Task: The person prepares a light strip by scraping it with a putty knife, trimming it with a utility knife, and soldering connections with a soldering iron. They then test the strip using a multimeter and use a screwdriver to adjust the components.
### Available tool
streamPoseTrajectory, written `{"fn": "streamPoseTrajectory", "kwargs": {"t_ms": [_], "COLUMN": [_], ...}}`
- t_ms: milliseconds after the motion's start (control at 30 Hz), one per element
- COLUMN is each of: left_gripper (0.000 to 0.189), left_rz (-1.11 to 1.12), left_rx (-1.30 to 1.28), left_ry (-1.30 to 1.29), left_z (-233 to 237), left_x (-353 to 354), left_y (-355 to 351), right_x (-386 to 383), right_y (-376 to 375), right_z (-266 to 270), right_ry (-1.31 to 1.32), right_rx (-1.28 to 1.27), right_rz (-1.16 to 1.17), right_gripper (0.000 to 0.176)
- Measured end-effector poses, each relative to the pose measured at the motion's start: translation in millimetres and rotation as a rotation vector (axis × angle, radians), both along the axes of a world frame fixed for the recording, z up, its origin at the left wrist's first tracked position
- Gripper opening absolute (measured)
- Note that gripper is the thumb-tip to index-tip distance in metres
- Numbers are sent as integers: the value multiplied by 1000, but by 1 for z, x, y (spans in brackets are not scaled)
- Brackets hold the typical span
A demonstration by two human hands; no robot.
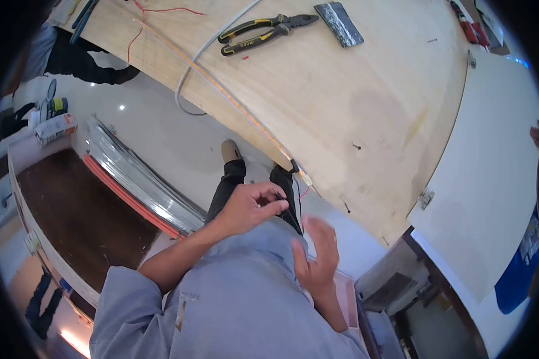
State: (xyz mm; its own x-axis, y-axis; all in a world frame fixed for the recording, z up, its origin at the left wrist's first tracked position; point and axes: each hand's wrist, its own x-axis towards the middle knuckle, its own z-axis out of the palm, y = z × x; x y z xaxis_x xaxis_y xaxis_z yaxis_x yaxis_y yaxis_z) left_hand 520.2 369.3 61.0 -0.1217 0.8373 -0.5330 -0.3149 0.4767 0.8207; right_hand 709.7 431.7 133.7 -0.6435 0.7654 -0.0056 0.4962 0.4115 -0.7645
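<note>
My left hand point(251, 206) pinches a thin black wire point(290, 209) between thumb and fingers, in front of my body. To its right is my right hand point(317, 251), slightly blurred, with thumb and fingers apart and nothing visible between them. Just above both hands, a lit LED strip point(221, 90) runs diagonally along the edge of the wooden table point(305, 102) and ends in a black connector point(294, 166). A small white connector point(306, 179) with a thin red wire hangs by the table edge.
On the table lie yellow-black pliers point(269, 33), a dark rectangular piece point(339, 24), a grey cable point(188, 69), red wires point(170, 9) and several screws. A white hinged panel point(473, 167) stands right, with another person's hand point(538, 133) beside it. Wrapped lengths point(141, 173) and red tubes point(129, 194) lie left.
</note>
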Motion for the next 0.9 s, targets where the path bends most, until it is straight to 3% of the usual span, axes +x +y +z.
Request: {"fn": "streamPoseTrajectory", "kwargs": {"t_ms": [33,167,200,300,433,533,633,733,833,900], "left_gripper": [17,23,30,31,31,28,23,18,19,16], "left_rz": [-19,334,488,369,318,318,336,363,20,-40], "left_rx": [23,16,91,-6,-112,-27,90,-62,-21,30], "left_ry": [-1,-226,-150,475,775,896,976,567,27,-237], "left_z": [2,-16,-33,-46,-33,-44,-42,7,85,147], "left_x": [6,18,30,48,67,77,79,77,11,-45], "left_y": [3,15,15,21,39,37,28,0,-30,-28], "right_x": [-10,-30,-30,-36,-41,-39,-29,-6,2,-1], "right_y": [13,58,68,97,109,107,114,129,142,153], "right_z": [-10,-47,-52,-57,-72,-89,-80,-43,12,45], "right_ry": [30,19,-13,-50,-83,-30,-99,-71,-9,357], "right_rx": [-72,-284,-301,-279,-340,-352,-523,-1135,-1603,-1539], "right_rz": [16,167,204,157,211,181,163,147,483,408], "right_gripper": [42,37,36,35,33,32,31,33,34,35]}}
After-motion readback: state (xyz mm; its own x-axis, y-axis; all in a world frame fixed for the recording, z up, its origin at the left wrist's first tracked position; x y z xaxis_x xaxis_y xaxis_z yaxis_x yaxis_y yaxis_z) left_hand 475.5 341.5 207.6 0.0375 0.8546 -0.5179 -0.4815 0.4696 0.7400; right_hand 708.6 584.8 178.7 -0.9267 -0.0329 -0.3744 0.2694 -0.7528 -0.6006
